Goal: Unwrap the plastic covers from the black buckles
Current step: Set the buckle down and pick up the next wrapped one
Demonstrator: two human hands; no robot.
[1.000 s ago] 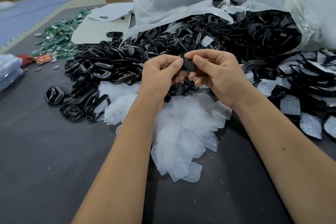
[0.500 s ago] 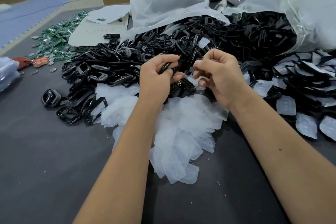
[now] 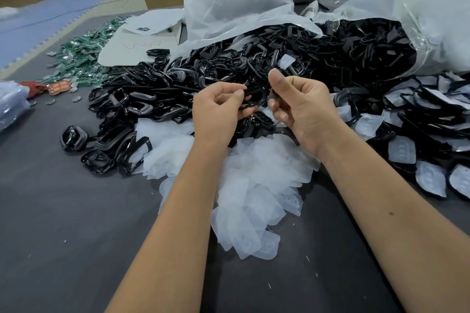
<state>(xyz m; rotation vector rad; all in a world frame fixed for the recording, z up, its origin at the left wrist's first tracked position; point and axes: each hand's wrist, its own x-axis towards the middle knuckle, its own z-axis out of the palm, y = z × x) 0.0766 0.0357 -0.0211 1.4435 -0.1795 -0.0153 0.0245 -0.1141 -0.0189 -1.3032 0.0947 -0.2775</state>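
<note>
A dark grey table (image 3: 63, 223) carries a wide heap of black buckles (image 3: 157, 99) with a mound of clear plastic covers (image 3: 254, 185) nearer. Above the mound, the left hand (image 3: 216, 112) pinches a black buckle (image 3: 255, 94) between thumb and fingers. The right hand (image 3: 302, 104), just beside, has curled fingers pinching something filmy and blurred, which I cannot identify.

Both forearms reach forward, bare to the elbow, with the hands raised side by side and a small gap between them. The left hand (image 3: 218, 107) has its palm turned inward and its fingers (image 3: 235, 95) curled in a pinch. The right hand (image 3: 302, 103) faces it, thumb upright, fingers curled inward.
</note>
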